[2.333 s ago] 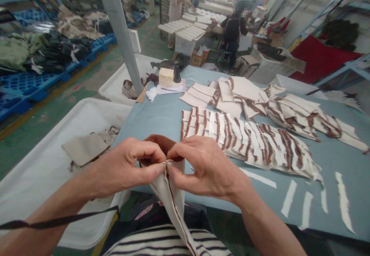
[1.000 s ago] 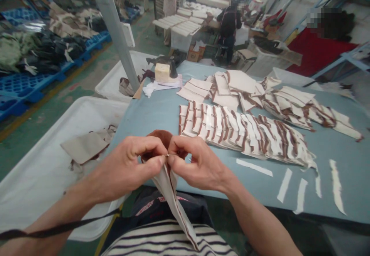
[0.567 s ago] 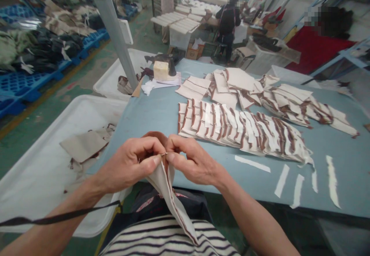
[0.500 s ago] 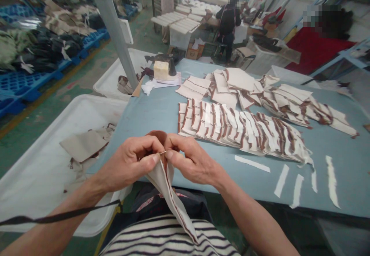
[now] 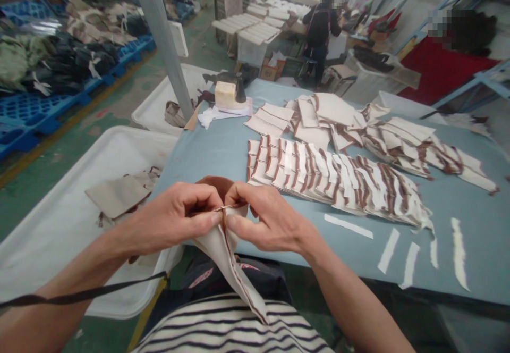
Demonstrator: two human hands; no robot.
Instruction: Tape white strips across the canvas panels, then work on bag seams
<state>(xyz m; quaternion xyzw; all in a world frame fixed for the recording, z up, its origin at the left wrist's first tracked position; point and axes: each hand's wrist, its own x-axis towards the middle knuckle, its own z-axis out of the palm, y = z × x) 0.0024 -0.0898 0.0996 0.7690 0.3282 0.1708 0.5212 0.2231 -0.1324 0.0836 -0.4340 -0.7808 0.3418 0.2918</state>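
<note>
Between my two hands is a cream fabric piece with brown edging (image 5: 217, 252), held up in front of my body. My left hand (image 5: 183, 212) pinches its top edge from the left, thumb against curled fingers. From the right, my right hand (image 5: 265, 216) grips the same edge, its thumb close beside the left thumb. A brown part of the piece curves up behind the fingers, and a long seamed end hangs down toward my striped shirt. On the table to the right lies a row of overlapping cream pieces with brown edges (image 5: 295, 167).
White strips (image 5: 348, 225) lie along the front of the blue table (image 5: 207, 151). A heap of cream pieces (image 5: 338, 111) spreads behind the row. At left stands a white bin (image 5: 51, 225) with fabric inside, near a metal post (image 5: 161, 39). A yellowish block (image 5: 225, 95) sits at the far corner.
My right hand's fingers have opened the top of the piece a little wider, and more of its brown part shows. Both hands stay on the edge; the view has shifted slightly.
</note>
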